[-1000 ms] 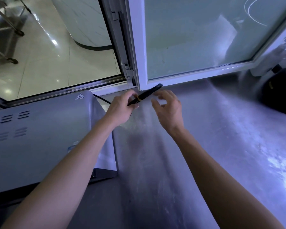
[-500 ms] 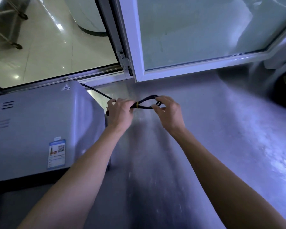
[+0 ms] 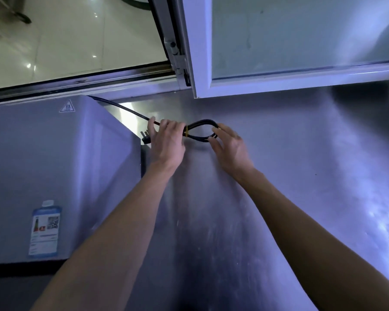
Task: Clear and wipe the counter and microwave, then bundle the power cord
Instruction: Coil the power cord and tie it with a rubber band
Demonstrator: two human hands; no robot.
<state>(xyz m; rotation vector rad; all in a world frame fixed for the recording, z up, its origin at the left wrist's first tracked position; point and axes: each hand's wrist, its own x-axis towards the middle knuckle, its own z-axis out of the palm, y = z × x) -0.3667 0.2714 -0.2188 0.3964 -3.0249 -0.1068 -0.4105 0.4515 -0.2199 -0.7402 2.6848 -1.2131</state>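
Note:
A black power cord (image 3: pixel 200 123) runs from behind the grey microwave (image 3: pixel 43 164) and is folded into a loop held by a yellow tie. My left hand (image 3: pixel 166 142) grips the folded cord at the tie, and the plug (image 3: pixel 145 136) sticks out to the left of that hand. My right hand (image 3: pixel 229 147) touches the loop's right end with fingertips, thumb under it. The loop hangs just above the steel counter (image 3: pixel 279 176).
An open white-framed window (image 3: pixel 198 52) with frosted glass stands behind the counter, its lower edge over the back of the counter. Beyond the sill a tiled floor shows. A label sticks to the microwave's top near me.
The cord bundle has opened from a tight straight fold into a loop. My right hand has come onto its right end. The view has shifted closer and downward.

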